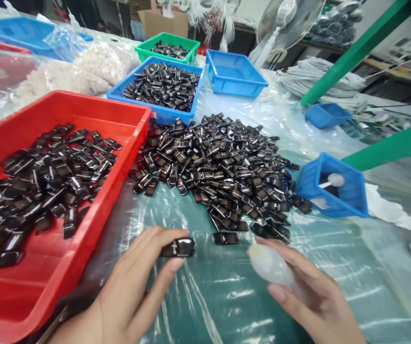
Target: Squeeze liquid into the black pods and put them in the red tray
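My left hand (133,277) pinches a small glossy black plastic piece (183,247) between thumb and fingers, above the table sheet. In my right hand (309,282) is a translucent white squeeze bottle (271,265), its tip pointing left toward the pieces. A single loose black piece (226,238) lies on the sheet between both hands. Behind it spreads a large pile of the same black pieces (226,167). On the left, a red tray (119,191) holds more of them, scattered over its floor.
A blue tray (119,93) full of black pieces and a green tray (141,50) stand behind the pile. Farther right is another blue tray (237,86). A small blue bin (344,191) sits beside green posts (391,145). A fan (286,24) stands at the back.
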{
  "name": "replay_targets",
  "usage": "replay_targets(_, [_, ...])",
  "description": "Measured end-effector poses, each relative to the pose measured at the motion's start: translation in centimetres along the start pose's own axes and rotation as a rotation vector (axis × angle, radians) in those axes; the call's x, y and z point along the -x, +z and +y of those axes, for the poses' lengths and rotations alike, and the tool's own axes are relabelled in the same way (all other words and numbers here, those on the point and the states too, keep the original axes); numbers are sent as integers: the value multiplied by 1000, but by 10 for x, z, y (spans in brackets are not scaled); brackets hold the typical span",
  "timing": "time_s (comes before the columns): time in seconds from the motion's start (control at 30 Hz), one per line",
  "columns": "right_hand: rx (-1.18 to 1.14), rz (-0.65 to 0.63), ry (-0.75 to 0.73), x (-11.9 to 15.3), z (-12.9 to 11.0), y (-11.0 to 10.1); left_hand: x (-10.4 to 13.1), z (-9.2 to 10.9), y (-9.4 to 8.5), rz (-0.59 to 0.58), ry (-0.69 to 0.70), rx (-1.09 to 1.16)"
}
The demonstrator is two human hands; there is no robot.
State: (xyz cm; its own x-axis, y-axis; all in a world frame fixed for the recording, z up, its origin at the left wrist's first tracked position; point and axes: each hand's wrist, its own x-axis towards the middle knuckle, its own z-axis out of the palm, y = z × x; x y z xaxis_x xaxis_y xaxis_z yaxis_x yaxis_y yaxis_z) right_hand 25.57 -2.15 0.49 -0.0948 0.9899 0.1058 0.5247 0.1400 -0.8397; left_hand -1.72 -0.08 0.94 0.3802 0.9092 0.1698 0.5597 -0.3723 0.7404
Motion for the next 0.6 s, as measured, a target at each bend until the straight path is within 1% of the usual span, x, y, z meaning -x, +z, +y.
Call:
replay_targets(0.07, [-113, 78, 38, -3, 3, 6, -1, 1, 1, 74, -73, 24])
replay_targets(0.13, [-153, 136, 55, -4, 6, 12, -1, 2, 2, 108, -135, 49])
replay_targets(0.23, [-77, 175, 77, -1, 10, 21, 0, 4, 5, 98, -237, 86])
replay_targets(0.3, [-35, 200, 84, 2, 12, 24, 0, 5, 5, 90, -277, 107])
replay_targets(0.37, [-14, 229, 79, 3, 15, 26, 0, 6, 5, 94, -257, 119])
replay_targets(0.47, [24, 268, 59, 4, 17, 25, 0, 5, 4, 100, -174, 127])
replay_targets(0.6, [83, 428, -82, 12, 10, 24, 1, 2, 6, 136, -126, 118])
